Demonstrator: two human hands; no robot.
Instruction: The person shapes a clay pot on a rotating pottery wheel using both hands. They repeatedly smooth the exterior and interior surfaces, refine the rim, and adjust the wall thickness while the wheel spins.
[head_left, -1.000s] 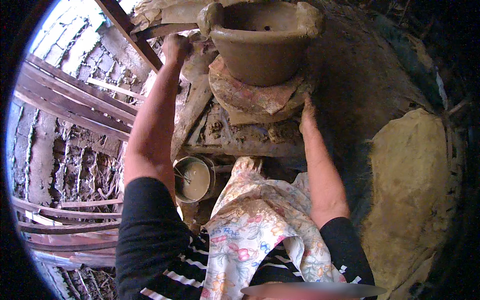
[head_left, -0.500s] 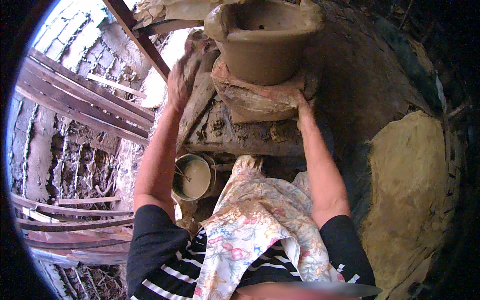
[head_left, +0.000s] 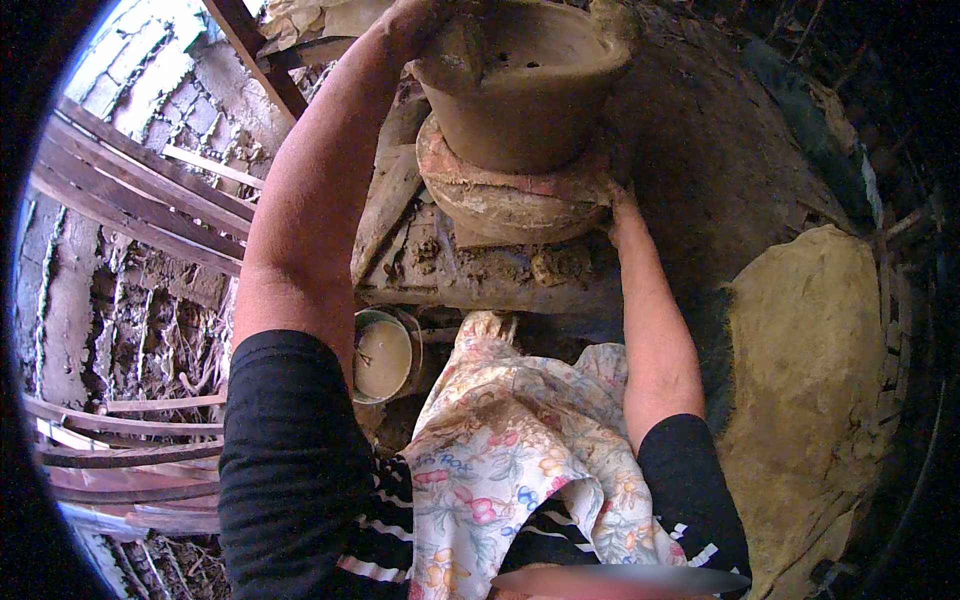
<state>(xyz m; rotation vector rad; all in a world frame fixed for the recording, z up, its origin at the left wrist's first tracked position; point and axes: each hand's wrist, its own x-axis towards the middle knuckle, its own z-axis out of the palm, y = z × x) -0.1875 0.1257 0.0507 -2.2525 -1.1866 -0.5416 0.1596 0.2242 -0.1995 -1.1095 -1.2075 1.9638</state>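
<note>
A brown clay pot [head_left: 515, 120] stands upright at the far centre on a round base [head_left: 510, 210]; your left hand [head_left: 424, 18] is at the pot's left rim, your right hand [head_left: 622, 200] at the base's right edge; how far either is open, or whether it grips, cannot be told
</note>
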